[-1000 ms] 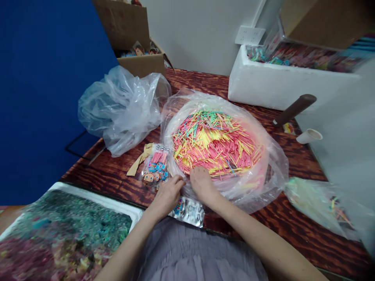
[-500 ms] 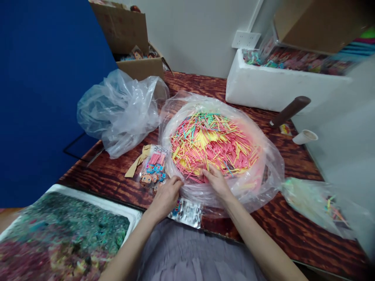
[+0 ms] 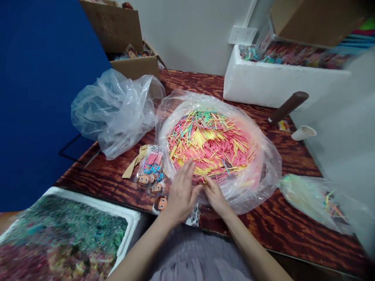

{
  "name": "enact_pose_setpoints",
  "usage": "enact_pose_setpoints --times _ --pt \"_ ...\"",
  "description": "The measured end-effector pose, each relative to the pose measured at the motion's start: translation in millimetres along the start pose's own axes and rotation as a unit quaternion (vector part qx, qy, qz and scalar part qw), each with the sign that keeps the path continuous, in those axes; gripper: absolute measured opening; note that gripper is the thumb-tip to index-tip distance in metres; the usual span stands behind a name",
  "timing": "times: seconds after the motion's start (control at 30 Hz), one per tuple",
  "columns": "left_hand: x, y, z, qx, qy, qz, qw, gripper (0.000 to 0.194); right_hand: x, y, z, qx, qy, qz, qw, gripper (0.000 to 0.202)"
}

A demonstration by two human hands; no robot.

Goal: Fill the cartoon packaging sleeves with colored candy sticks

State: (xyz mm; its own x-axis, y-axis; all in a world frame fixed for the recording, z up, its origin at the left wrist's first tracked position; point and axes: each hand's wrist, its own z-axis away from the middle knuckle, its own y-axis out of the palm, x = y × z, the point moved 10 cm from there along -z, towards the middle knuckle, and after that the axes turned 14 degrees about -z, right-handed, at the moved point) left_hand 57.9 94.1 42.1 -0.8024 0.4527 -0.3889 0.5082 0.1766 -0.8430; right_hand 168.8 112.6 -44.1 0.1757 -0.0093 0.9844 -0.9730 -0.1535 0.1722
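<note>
Thin sticks [image 3: 221, 149], asstd. colours: loose in open plastic bag [image 3: 271, 156], mid worktop [image 3: 293, 222]. Prob. light, stiff, slippery; best pinched mid-length. Long axes point various ways. R hand [image 3: 215, 194]: grip closed, apparently on few sticks, direction unclear. L hand [image 3: 181, 195]: open, adj. R. Packets [image 3: 150, 168] to L; cup [image 3: 299, 134] far R.

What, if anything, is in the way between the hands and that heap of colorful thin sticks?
Nothing visible blocks the way. The plastic bag is open around the sticks, and the left hand and right hand are both at the heap's near edge, over the bag's near side.
</note>
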Motion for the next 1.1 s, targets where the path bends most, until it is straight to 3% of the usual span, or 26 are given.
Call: enact_pose_setpoints --times 0.1,0.23,0.37,0.57,0.7,0.77,0.9,1.03,1.1 --pt "-27 31.2 2 0.069 0.079 0.007 0.994 0.063 3 3 4 0.008 -0.045 0.039 0.998 0.025" --pt "-24 55.1 13 0.096 0.097 0.007 0.991 0.054 5 2 7 0.005 -0.066 0.181 0.981 0.028" --pt "-16 50.2 12 0.068 0.082 0.019 0.994 0.054 13 12 6 0.032 -0.075 0.243 0.967 0.029" --pt "-23 34.4 -1 0.041 0.061 0.038 0.997 0.058 16 21 4 0.068 -0.057 0.076 0.993 0.027" --pt "0 14.9 21 -0.001 0.023 0.058 0.998 0.03 11 1 5 0.034 -0.011 0.085 0.996 0.016" --pt "22 12.3 41 0.017 -0.011 0.045 0.999 0.02 7 -10 8 0.022 0.016 0.086 0.996 0.015" --pt "47 22.9 71 0.117 -0.015 -0.03 0.993 0.016 3 -17 14 0.015 0.038 0.064 0.997 0.016" --pt "51 29.8 72 0.171 -0.007 -0.092 0.981 0.04 14 -15 16 0.005 0.009 0.023 1.0 0.017" --pt "53 35.0 67 0.203 -0.021 -0.111 0.973 0.034 17 -12 17 0.011 -0.006 0.009 1.0 0.019"
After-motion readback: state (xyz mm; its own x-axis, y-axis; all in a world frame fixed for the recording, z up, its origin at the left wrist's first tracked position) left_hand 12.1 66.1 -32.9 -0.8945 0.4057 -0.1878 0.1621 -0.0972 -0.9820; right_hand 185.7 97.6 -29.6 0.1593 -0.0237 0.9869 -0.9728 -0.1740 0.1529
